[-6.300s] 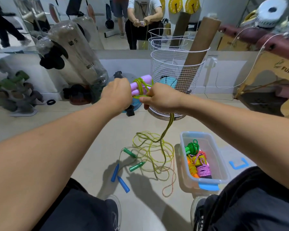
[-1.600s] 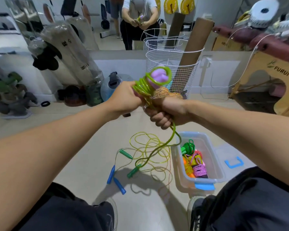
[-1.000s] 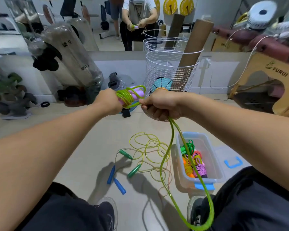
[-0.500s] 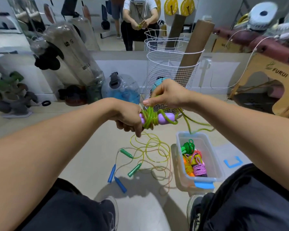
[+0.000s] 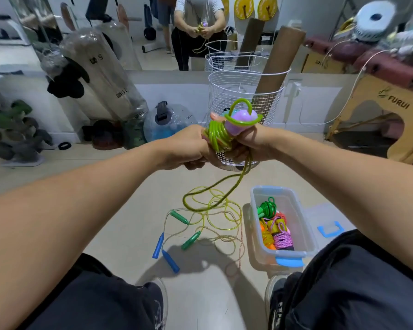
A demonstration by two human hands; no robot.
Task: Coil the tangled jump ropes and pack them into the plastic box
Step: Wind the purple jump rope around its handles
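Closest in, the blue handles and green handles of the two loose ropes lie on the floor right by the shoes, thin cords in a messy pile, and the tail of the green rope drops straight into that pile. Biggest risk imo: pull more slack and it snags the thin cords, drags the whole mess up and knots worse. The box sits just right of the pile, several coiled ropes already inside, lid beside it, so a swinging tail could catch the rim too. Higher up, both hands are curled tight on the bundle: left hand grips the wrapped part, right hand holds around the purple handles with a loop poking over the top. Can't see the fingers underneath. If either grip slackens, those springy wraps probably pop loose.
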